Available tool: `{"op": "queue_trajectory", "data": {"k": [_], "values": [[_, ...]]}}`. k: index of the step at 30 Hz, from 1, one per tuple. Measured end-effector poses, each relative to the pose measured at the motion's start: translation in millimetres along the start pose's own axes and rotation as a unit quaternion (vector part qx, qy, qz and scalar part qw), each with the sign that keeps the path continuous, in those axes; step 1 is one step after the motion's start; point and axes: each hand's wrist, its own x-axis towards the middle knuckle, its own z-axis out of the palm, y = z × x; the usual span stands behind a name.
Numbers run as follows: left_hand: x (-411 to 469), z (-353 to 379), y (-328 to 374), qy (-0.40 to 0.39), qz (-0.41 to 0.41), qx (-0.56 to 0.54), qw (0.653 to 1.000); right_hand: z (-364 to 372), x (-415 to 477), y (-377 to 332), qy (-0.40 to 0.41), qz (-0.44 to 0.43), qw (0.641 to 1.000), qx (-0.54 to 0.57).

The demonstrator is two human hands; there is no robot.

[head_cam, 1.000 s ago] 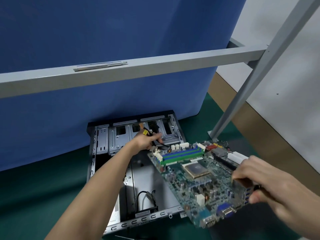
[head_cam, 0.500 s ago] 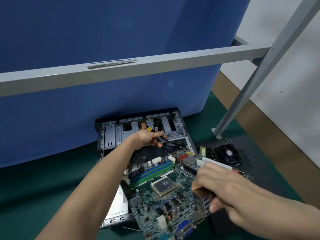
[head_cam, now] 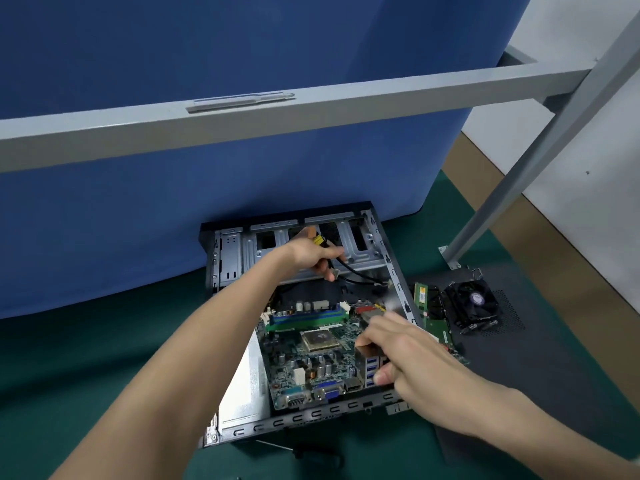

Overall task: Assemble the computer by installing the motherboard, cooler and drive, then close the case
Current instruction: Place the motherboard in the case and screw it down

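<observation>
Nearest me, my right hand (head_cam: 408, 358) grips the motherboard (head_cam: 311, 355) by the silver port block on its 3 o'clock edge, fingers curled over the top and thumb on the near side. The board sits inside the open case (head_cam: 311, 415), with its row of rear ports just behind the case's near wall at 6 o'clock and its memory slots toward 12. I cannot tell whether it lies fully flat on the case floor; a bare strip of that floor shows along the board's 9 o'clock side.

Farther in, my left hand (head_cam: 308, 254) is closed around a bundle of black cables (head_cam: 360, 277) with a yellow plug, holding them above the board's far edge, in front of the metal bay at the case's 12 o'clock end.

At 3 o'clock from the case, a black panel (head_cam: 554, 358) lies on the green worktop (head_cam: 104, 358). On it rest a green card (head_cam: 441, 327), a memory stick (head_cam: 421, 293) just beside the case wall, and the cooler (head_cam: 472, 303) with its fan facing up.

Beyond the case stands a blue screen (head_cam: 207, 202), and a grey bar (head_cam: 346, 105) crosses in front of it.
</observation>
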Motion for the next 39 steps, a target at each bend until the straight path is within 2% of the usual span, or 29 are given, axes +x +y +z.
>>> {"op": "queue_trajectory", "data": {"k": [8, 16, 22, 39], "values": [[-3, -1, 26, -0.019, -0.015, 0.098, 0.995, 36, 17, 6, 0.039, 0.051, 0.998, 0.004], [-9, 6, 44, -0.006, -0.017, 0.136, 0.991, 53, 38, 3, 0.055, 0.096, 0.994, -0.026], [-12, 7, 51, -0.002, -0.02, 0.15, 0.988, 64, 49, 0, 0.006, 0.127, 0.99, -0.066], [-13, 8, 54, -0.012, -0.021, 0.154, 0.988, 83, 37, 17, 0.0, 0.086, 0.993, -0.086]]}}
